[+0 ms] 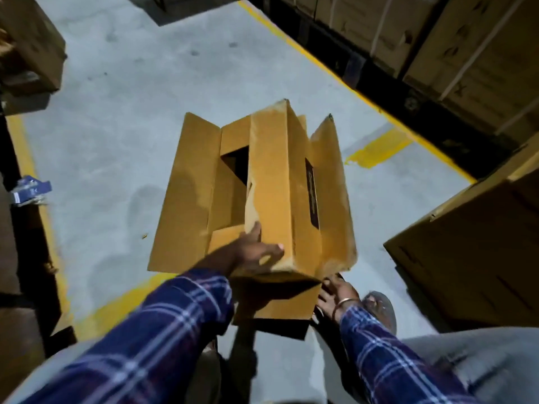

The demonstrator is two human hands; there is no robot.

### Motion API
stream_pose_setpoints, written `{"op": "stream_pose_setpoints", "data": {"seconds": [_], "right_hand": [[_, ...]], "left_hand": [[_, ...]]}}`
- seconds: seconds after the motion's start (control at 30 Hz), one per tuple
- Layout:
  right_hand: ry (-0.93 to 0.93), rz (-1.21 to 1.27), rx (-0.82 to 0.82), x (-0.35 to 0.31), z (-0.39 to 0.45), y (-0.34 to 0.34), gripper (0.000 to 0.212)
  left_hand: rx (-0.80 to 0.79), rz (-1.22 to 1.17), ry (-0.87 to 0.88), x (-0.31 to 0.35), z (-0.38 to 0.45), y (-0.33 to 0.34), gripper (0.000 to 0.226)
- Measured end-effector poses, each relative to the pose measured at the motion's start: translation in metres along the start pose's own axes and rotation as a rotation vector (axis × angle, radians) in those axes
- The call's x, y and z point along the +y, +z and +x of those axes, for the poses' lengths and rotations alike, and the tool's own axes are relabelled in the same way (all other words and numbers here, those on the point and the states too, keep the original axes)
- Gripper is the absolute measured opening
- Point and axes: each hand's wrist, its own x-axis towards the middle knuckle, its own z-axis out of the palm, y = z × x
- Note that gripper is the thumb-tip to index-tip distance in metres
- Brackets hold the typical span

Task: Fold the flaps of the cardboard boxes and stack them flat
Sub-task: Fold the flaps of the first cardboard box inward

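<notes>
At the frame's centre we hold a large tan cardboard box (271, 196) above the grey concrete floor (116, 112); its flaps stand open, the dark inside showing no contents; stacked brown cartons (455, 45) fill the upper right; our left hand (253, 252) grips the near flap; our right hand (338, 293) touches the lower corner, grip unclear; a small blue packet (29, 189) lies far left.

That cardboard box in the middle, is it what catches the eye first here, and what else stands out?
Yes: the open cardboard box fills the centre, flaps spread, above the grey floor. The left hand grips its near edge, and the right hand touches its lower right corner; both sleeves are blue plaid. Yellow floor lines and stacked cartons at the upper right frame the scene.
</notes>
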Motion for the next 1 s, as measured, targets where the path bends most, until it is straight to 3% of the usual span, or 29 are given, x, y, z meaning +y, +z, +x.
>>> {"op": "stream_pose_setpoints", "data": {"seconds": [0.1, 0.2, 0.27, 0.33, 0.47, 0.57, 0.73, 0.83, 0.9, 1.0], "right_hand": [[-0.007, -0.153, 0.125, 0.003, 0.018, -0.023, 0.021], [-0.218, -0.471, 0.281, -0.022, 0.024, -0.012, 0.004], [-0.402, -0.559, 0.35, -0.041, 0.021, 0.005, 0.015], [-0.565, -0.619, 0.369, -0.058, 0.008, 0.023, 0.038], [-0.896, -0.959, 0.166, -0.063, -0.019, 0.06, 0.064], [-0.891, -1.278, 0.127, -0.046, -0.017, 0.069, 0.089], [-0.765, -1.616, 0.172, -0.02, -0.014, 0.07, 0.114], [-0.735, -1.648, 0.2, -0.019, -0.014, 0.065, 0.114], [-0.765, -1.585, 0.203, -0.023, -0.017, 0.059, 0.107], [-0.813, -1.477, 0.168, -0.034, -0.031, 0.057, 0.099]], "left_hand": [[0.018, -0.046, 0.068, 0.003, -0.012, 0.051, 0.122], [0.067, -0.089, 0.187, 0.005, -0.005, 0.086, 0.086], [0.087, 0.078, 0.221, 0.0, -0.001, 0.098, 0.091], [0.058, 0.073, 0.229, -0.009, 0.003, 0.104, 0.099], [0.085, 0.12, 0.193, -0.025, 0.014, 0.097, 0.091], [0.304, 0.147, 0.267, -0.018, 0.005, 0.091, 0.079], [0.876, 0.071, 0.451, -0.004, -0.023, 0.055, 0.045], [1.011, 0.161, 0.256, -0.01, -0.024, 0.035, 0.049], [0.955, 0.198, 0.064, -0.019, -0.023, 0.031, 0.067], [0.819, 0.216, -0.061, -0.038, -0.011, 0.037, 0.086]]}}
